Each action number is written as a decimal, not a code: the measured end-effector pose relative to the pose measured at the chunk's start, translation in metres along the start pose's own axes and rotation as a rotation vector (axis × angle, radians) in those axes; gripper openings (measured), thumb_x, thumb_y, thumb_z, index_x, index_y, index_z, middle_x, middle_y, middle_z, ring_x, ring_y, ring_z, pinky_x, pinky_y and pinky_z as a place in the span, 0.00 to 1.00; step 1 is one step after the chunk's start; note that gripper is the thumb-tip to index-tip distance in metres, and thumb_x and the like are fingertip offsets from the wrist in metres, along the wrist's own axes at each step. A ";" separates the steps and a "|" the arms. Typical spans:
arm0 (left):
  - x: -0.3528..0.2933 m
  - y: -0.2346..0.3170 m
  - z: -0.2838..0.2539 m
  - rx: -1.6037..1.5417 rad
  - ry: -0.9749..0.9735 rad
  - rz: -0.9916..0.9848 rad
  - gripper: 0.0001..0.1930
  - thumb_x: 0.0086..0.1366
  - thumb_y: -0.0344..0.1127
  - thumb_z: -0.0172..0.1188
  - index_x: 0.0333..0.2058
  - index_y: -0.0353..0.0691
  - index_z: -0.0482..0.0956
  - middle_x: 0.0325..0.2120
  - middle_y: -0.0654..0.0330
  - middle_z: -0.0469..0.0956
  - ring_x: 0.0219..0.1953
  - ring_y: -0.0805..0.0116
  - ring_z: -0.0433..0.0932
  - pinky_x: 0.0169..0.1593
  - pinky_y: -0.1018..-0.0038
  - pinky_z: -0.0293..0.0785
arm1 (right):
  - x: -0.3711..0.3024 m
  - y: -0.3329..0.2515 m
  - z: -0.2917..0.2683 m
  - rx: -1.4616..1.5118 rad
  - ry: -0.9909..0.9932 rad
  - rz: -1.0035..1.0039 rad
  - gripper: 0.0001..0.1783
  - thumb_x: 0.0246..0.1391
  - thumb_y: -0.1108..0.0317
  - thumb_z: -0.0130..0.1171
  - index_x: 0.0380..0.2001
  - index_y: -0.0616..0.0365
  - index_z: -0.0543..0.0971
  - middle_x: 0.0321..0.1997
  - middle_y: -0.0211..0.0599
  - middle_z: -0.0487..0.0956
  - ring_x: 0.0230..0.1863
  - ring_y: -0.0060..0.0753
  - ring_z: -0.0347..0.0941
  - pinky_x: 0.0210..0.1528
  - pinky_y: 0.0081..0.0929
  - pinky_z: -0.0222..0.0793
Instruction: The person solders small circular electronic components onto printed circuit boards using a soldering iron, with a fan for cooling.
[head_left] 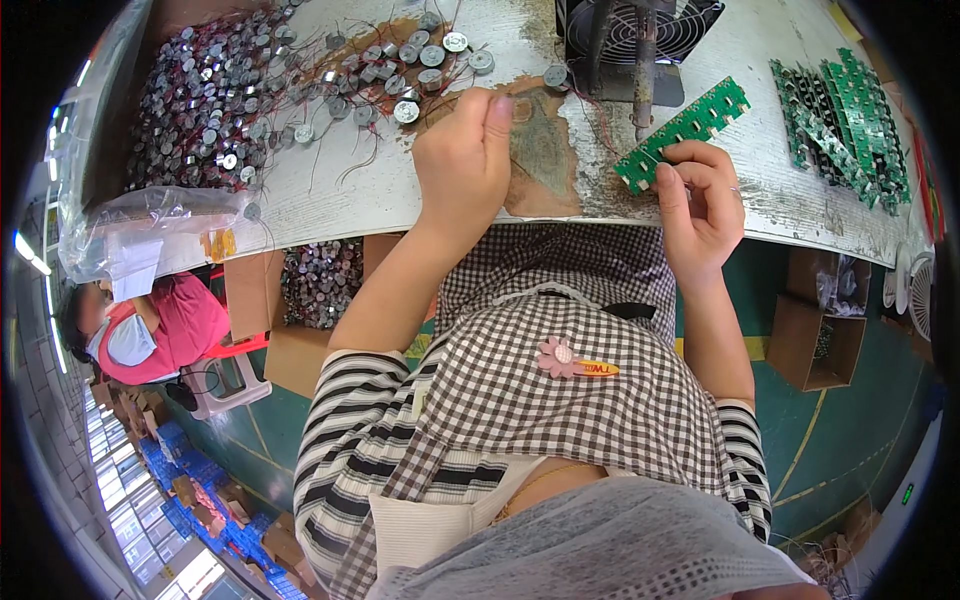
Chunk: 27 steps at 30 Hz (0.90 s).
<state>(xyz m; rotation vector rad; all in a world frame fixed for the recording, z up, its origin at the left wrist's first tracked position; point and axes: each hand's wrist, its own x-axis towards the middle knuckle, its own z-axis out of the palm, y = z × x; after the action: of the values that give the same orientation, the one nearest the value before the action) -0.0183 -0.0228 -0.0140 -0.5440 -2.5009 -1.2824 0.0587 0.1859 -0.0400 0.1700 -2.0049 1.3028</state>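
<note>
My right hand (pixel 703 205) pinches the lower left end of a long green circuit board (pixel 685 132), which slants up to the right over the table edge. A fixed upright metal rod, seemingly a soldering iron (pixel 643 90), points down close beside the board. My left hand (pixel 462 150) is closed, thumb up, over the worn brown patch of the table; what its fingers hold, if anything, is hidden. Between the two hands lies a small round silver motor (pixel 555 76), with thin red wires trailing toward the board.
A big heap of small wired motors (pixel 205 100) covers the table's left side. Stacked green boards (pixel 840 125) lie at the right. A black fan (pixel 640 30) stands at the back. Under the table are cardboard boxes (pixel 822 340). Another person (pixel 160 325) sits at the left.
</note>
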 end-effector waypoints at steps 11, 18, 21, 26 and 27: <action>-0.014 0.023 0.001 -1.006 -0.498 -0.577 0.10 0.61 0.33 0.61 0.37 0.32 0.78 0.27 0.66 0.76 0.27 0.84 0.69 0.29 0.86 0.65 | 0.005 -0.004 0.001 0.045 -0.057 -0.100 0.04 0.47 0.81 0.60 0.25 0.65 0.74 0.35 0.44 0.77 0.24 0.24 0.70 0.27 0.18 0.67; -0.011 0.027 0.021 -0.853 -0.367 -0.465 0.08 0.59 0.32 0.63 0.32 0.33 0.80 0.25 0.68 0.76 0.24 0.85 0.68 0.26 0.87 0.62 | 0.004 -0.006 0.001 0.021 -0.069 -0.160 0.05 0.45 0.83 0.60 0.25 0.65 0.73 0.34 0.46 0.77 0.24 0.26 0.73 0.25 0.18 0.69; -0.009 0.030 0.021 -0.730 -0.383 -0.420 0.07 0.56 0.31 0.65 0.31 0.34 0.80 0.27 0.66 0.76 0.25 0.85 0.67 0.26 0.86 0.62 | 0.005 -0.004 0.001 0.029 -0.055 -0.154 0.06 0.45 0.83 0.59 0.25 0.65 0.72 0.34 0.46 0.77 0.24 0.26 0.73 0.25 0.18 0.69; -0.006 0.029 0.026 -0.485 -0.253 -0.040 0.06 0.52 0.29 0.65 0.29 0.35 0.80 0.29 0.63 0.76 0.23 0.84 0.66 0.25 0.86 0.62 | 0.008 -0.006 0.001 0.034 -0.043 -0.153 0.07 0.44 0.84 0.59 0.24 0.65 0.71 0.34 0.46 0.78 0.24 0.26 0.73 0.25 0.18 0.69; -0.004 0.031 0.026 -0.467 -0.237 -0.008 0.05 0.51 0.28 0.65 0.28 0.35 0.79 0.30 0.63 0.76 0.23 0.84 0.66 0.25 0.86 0.62 | 0.008 -0.006 0.002 0.033 -0.042 -0.159 0.07 0.44 0.84 0.59 0.24 0.65 0.71 0.34 0.46 0.78 0.23 0.26 0.73 0.25 0.19 0.69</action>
<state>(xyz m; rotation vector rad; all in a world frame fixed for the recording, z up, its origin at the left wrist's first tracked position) -0.0021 0.0144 -0.0080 -0.8307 -2.3755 -1.9207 0.0547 0.1838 -0.0305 0.3677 -1.9624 1.2406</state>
